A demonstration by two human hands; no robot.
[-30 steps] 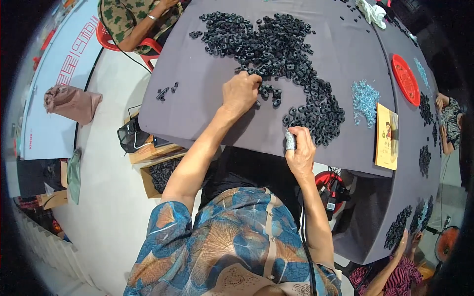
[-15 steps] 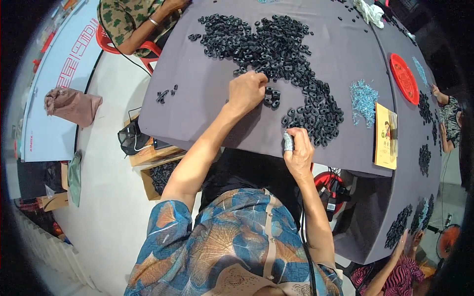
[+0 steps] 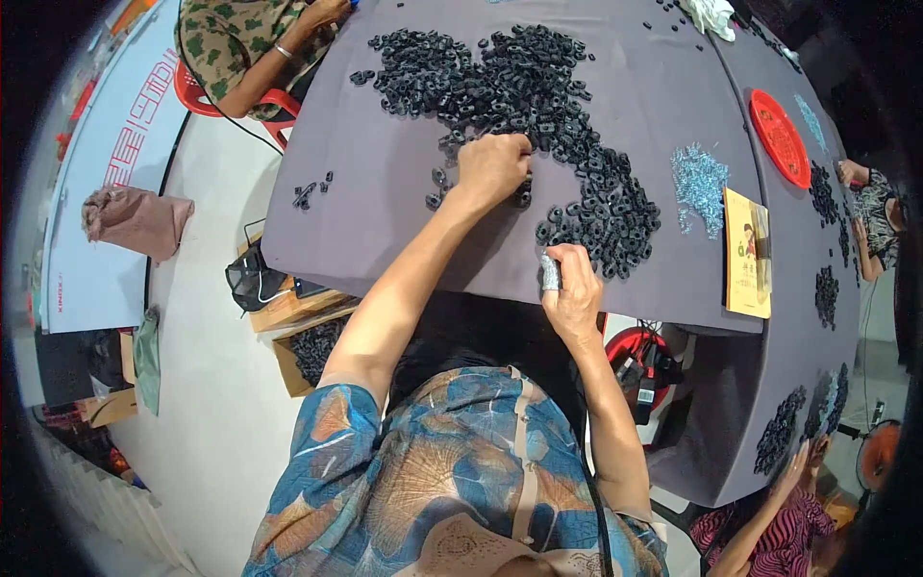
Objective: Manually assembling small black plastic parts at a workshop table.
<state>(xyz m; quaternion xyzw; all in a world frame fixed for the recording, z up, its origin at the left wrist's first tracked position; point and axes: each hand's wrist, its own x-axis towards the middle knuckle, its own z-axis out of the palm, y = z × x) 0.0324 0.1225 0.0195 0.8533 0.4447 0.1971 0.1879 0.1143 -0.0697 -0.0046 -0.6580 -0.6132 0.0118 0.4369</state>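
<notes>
Head view showed, on a clock centred at its middle, a brown sack near half past nine. A co-worker in a camouflage-print top sat toward eleven. At ten, a few small black parts lay on the grey table, well apart from the rest. Below the table edge, toward eight, a cardboard box held more dark parts.

At twelve, the left hand was bent over with its fingers drawn close together at the near edge of a heap of black parts; whether it gripped any could not be told. That heap spread from twelve round to two. At three, the right hand was half curled just beside the heap's near end, a grey covering on one digit; its grasp could not be told either.

Clear bluish pieces lay at two, a yellow booklet near three, and a red tray farther out at two.
</notes>
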